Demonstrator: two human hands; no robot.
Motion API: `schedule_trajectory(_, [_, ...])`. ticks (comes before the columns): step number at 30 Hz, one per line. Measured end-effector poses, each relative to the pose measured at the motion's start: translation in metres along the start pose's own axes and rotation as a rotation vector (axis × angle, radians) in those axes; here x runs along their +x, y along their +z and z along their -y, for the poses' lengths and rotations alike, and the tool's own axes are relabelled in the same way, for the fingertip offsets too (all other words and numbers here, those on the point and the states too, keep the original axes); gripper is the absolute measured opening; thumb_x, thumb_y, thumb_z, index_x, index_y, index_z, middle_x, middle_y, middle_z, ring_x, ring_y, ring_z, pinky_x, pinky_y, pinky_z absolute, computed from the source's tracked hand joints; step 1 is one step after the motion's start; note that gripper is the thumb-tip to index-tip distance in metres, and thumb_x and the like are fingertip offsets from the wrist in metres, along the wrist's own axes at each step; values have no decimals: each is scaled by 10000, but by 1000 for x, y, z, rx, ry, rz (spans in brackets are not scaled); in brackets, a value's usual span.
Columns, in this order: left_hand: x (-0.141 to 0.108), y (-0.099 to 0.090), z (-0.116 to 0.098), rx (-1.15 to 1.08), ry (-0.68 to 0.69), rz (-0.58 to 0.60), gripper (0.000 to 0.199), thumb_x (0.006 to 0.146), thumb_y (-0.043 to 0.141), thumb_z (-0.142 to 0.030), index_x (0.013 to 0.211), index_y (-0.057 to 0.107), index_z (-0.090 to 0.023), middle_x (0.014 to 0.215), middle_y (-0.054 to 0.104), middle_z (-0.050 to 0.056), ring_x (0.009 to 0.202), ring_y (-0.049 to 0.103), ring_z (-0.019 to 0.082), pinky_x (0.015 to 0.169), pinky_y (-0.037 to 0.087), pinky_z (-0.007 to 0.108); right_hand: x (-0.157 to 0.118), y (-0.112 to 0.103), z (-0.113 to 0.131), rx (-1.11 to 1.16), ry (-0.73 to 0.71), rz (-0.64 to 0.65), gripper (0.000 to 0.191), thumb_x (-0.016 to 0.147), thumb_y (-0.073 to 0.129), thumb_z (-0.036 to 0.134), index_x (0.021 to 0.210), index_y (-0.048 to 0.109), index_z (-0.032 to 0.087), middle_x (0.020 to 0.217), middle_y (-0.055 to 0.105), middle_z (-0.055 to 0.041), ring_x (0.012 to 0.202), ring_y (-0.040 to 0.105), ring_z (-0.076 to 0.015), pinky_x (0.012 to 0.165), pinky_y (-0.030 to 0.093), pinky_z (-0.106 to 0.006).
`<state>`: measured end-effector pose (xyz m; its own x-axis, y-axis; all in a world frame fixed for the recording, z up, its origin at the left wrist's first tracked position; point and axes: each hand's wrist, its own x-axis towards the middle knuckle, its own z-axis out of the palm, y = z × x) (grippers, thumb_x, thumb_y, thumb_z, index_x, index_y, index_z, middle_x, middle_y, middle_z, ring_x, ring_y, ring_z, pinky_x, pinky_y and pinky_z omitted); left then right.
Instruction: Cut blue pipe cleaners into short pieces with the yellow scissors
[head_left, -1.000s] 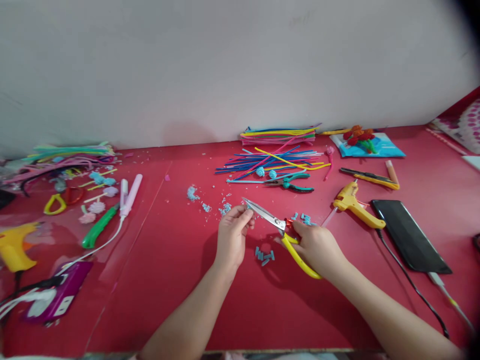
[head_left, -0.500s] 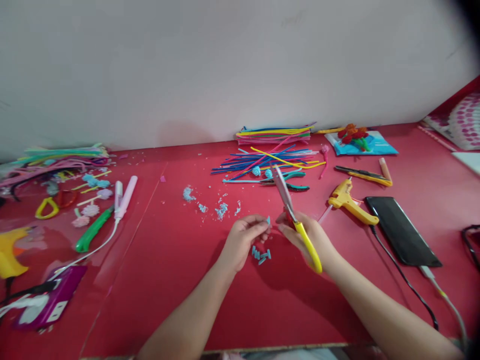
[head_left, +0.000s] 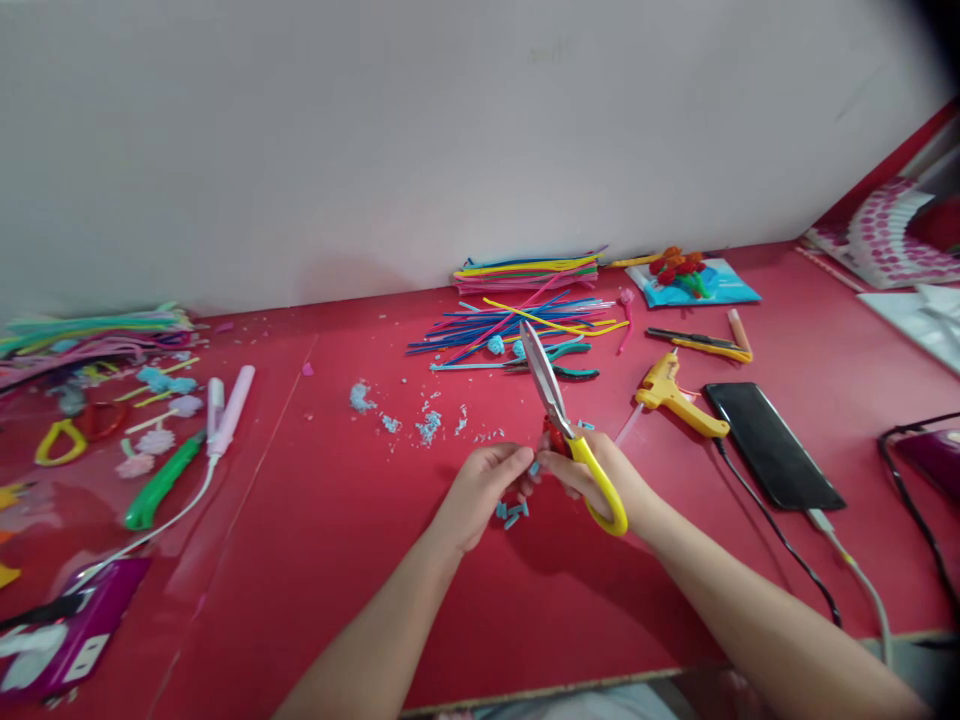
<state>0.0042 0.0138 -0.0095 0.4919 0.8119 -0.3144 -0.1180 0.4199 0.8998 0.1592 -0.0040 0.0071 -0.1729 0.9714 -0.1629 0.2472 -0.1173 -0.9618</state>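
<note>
My left hand (head_left: 480, 490) pinches a short light-blue piece of pipe cleaner (head_left: 534, 467) between thumb and fingertips. Held in my right hand (head_left: 611, 470) is a pair of scissors (head_left: 551, 385) with yellow and red handles, its blades pointing up and away. The right fingertips meet the left ones at the blue piece. Under the hands lie several short blue pieces (head_left: 514, 514) on the red table. Light-blue fluff (head_left: 429, 428) is scattered beyond my left hand.
Pipe cleaners (head_left: 517, 325) and pliers (head_left: 574, 373) lie at the back. A yellow glue gun (head_left: 679, 400) and a phone (head_left: 772, 445) with a cable are at right. To the left are a green cutter (head_left: 161, 485), a pink hair iron (head_left: 232, 410) and a purple power strip (head_left: 90, 625).
My right hand with the scissors has come in to the left hand, and their fingertips now meet. Fresh blue bits show beyond the left hand. The view has turned slightly right.
</note>
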Motion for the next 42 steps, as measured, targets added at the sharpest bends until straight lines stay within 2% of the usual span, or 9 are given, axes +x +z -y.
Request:
schedule_trajectory(5, [-2,2,-3,72,-23,22,171,745,514,-293,691,554,-135,612,502,2,495,426,65,481,342,193,-1,-1,4,-10,-21,-54,125,730,484,302,683,460,189,505,435,68,444,404,-69,471,345,-194])
schedule_trajectory(11, [2,-12,-6,405,119,-203,331,768,461,-374,511,446,-165,478,369,-40,465,341,85,467,276,210,1,-14,2,-30,18,-104,212,771,399,376,675,430,190,447,395,62,414,396,-82,470,354,-213])
schedule_trajectory(14, [3,-16,-6,541,201,-304,202,707,554,-343,604,523,-172,548,449,-40,522,392,96,519,309,213,1,-15,2,-56,35,-87,219,766,394,385,691,443,185,432,390,63,401,393,-80,456,353,-207])
schedule_trajectory(21, [4,-14,-3,515,249,-283,167,741,502,-301,661,563,-168,644,513,-15,604,462,113,580,352,219,0,-15,2,-248,75,-103,205,743,411,367,726,491,179,493,415,57,443,405,-73,437,323,-181])
schedule_trajectory(25, [8,-19,-2,467,262,-341,201,684,566,-228,881,566,-192,787,558,-4,596,465,93,586,364,210,5,-29,-9,-458,133,-165,210,709,445,354,667,522,164,509,455,32,452,391,-75,428,262,-189])
schedule_trajectory(32, [10,-29,-3,620,265,-345,197,753,491,-343,704,579,-173,631,518,-4,601,480,128,584,374,232,14,-50,-24,-748,188,-233,239,718,453,358,648,563,158,581,566,-55,496,457,-111,457,233,-223])
schedule_trajectory(36, [11,-27,1,710,329,-360,100,726,534,-260,790,568,-192,809,541,23,750,510,157,716,396,280,15,-53,-24,-815,194,-271,246,731,431,375,695,565,172,572,560,-46,472,450,-115,451,221,-228])
schedule_trajectory(39, [10,-21,2,920,442,-331,357,707,565,-230,1055,486,-231,1079,490,66,1000,470,205,870,358,355,14,-52,-21,-831,176,-280,255,730,423,395,687,556,181,550,537,-25,456,424,-109,440,211,-226])
schedule_trajectory(42, [8,-17,-2,1124,492,-282,532,716,570,-296,1202,358,-249,1279,345,95,1209,295,241,982,254,408,12,-51,-18,-839,148,-285,248,724,425,394,663,540,182,541,515,-13,452,396,-101,438,207,-223])
